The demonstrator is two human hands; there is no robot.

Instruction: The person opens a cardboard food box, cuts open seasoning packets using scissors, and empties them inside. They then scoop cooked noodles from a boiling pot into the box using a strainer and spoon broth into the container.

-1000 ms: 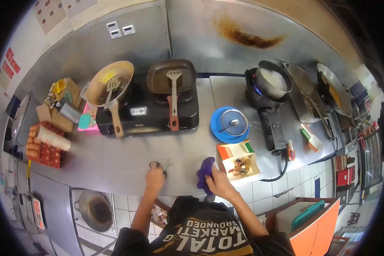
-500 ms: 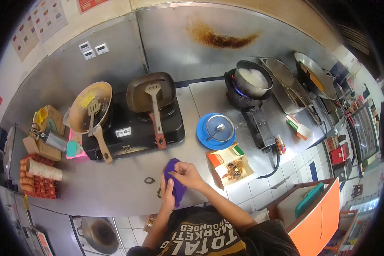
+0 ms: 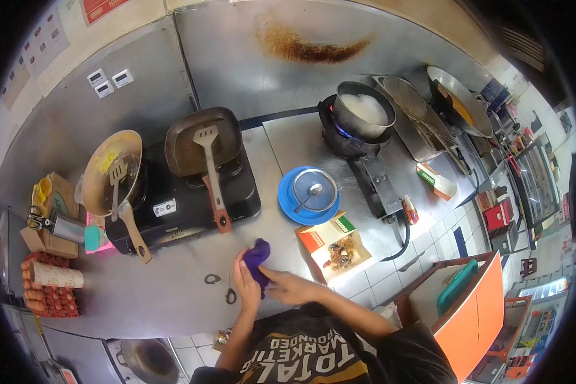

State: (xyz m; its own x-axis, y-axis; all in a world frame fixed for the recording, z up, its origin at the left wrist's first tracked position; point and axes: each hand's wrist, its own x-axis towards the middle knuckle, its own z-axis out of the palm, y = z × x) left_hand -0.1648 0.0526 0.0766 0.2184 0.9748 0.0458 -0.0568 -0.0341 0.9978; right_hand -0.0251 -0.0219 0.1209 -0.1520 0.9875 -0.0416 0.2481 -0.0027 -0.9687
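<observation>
A bunched purple cloth (image 3: 256, 260) is between my two hands, just above the near edge of the steel counter (image 3: 166, 288). My left hand (image 3: 244, 280) is wrapped around its left side. On the other side, the fingers of my right hand (image 3: 291, 287) press on the cloth's lower part; their tips are partly hidden. Two dark ring shapes (image 3: 212, 279) lie on the counter left of my left hand. An open takeaway box (image 3: 313, 238) with food in it sits to the right, below a blue plate (image 3: 287, 206) that carries a lidded bowl and a spoon.
A black stove (image 3: 192, 221) bears a square pan (image 3: 179, 153) and a round pan (image 3: 96, 192), each with a slotted turner. A pot (image 3: 390, 131) with white contents stands over a lit burner. Egg trays (image 3: 57, 302) are at far left, an orange panel (image 3: 473, 320) at right.
The cloth has become more bunched, and my right hand has moved from its top to its lower right side. The view has shifted, so the counter items appear further left.
</observation>
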